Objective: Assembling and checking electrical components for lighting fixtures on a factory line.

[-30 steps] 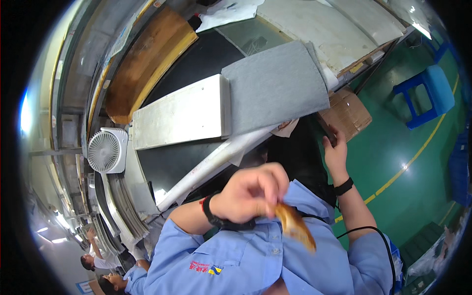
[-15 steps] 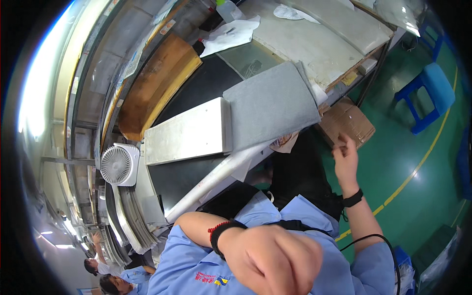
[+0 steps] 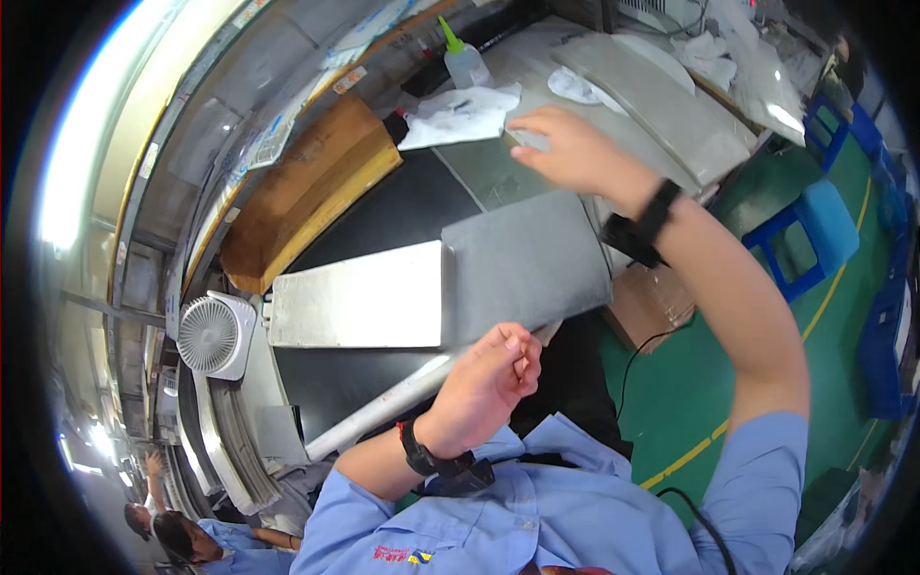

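Note:
My right hand (image 3: 575, 151) reaches over the far part of the bench, fingers stretched out and thumb apart, with nothing in it. Below it lies a grey cloth-like covered pad (image 3: 532, 254), whose right end passes close under my wrist. My left hand (image 3: 489, 379) hovers in front of the pad's near edge, fingers curled in toward the thumb; no object shows in it. A long pale metal-like block (image 3: 359, 297) rests against the pad's left end. Beyond my right hand are a crumpled white cloth (image 3: 465, 115) and a clear squeeze bottle with a green nozzle (image 3: 465, 62).
A small white fan (image 3: 213, 335) stands at the left beside stacked curved sheets (image 3: 225, 436). A brown angled wooden piece (image 3: 307, 192) lies along the back. At the right are a cardboard box (image 3: 647, 307) and a blue stool (image 3: 815, 235). Two people work at far left.
My right hand has swung up from beside the cardboard box to over the bench. The left hand has dropped away from close in front of the camera. The view has shifted slightly.

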